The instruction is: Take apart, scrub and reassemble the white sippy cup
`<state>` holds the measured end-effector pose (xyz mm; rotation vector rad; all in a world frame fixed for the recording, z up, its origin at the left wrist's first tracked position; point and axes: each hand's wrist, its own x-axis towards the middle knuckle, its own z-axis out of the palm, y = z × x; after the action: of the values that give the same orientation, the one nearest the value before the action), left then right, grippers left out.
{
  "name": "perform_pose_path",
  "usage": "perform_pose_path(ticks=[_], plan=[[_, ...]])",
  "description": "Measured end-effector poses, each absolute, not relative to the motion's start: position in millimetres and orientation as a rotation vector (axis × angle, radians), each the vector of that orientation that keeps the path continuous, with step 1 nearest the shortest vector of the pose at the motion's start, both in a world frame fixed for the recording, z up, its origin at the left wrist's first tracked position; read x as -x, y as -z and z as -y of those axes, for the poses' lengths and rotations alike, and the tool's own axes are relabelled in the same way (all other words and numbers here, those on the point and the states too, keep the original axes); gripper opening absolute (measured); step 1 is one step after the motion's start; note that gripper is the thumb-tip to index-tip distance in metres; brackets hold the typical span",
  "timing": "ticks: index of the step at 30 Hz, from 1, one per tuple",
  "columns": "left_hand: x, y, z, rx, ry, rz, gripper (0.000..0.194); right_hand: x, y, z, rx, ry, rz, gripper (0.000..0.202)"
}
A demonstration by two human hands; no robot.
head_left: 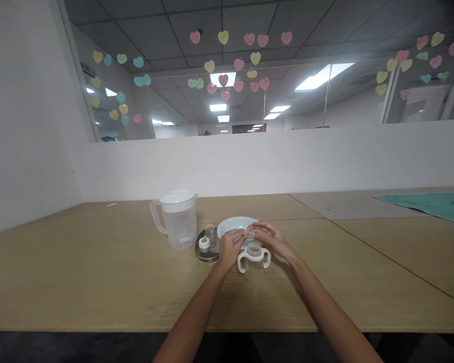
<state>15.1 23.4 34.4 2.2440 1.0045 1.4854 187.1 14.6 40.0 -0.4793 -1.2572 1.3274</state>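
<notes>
A small clear round piece [249, 233], like a ring or a shallow cup, is held up between my two hands; its exact kind is too small to make out. My left hand [230, 247] closes its fingertips on the left side. From the right, my right hand [274, 241] pinches it, with part of the grip hidden. Just below and nearer to me stands an upright clear baby bottle [254, 263] with two white handles and no top on it. Behind my hands lies a white bowl or plate [236, 222], partly covered by them.
Left of my hands, a round metal tray [207, 258] holds a white-ringed bottle nipple [204, 244] and a clear cap [211, 233]. A translucent lidded pitcher [180, 222] stands behind it. A green cloth [431, 205] lies far right. A white wall [227, 166] borders the table's back.
</notes>
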Motion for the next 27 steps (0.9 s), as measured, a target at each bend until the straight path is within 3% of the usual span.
perform_pose_path(ticks=[8, 27], plan=[[-15.0, -34.2, -22.8, -2.321, -1.503, -1.018, 0.020, -182.1, -33.6, -23.1, 0.621, -1.121, 1.299, 0.024], [7.4, -39.4, -40.4, -2.931, -1.532, -1.351, 0.020, -197.1, -28.0, -46.2, 0.627, -0.851, 0.952, 0.040]])
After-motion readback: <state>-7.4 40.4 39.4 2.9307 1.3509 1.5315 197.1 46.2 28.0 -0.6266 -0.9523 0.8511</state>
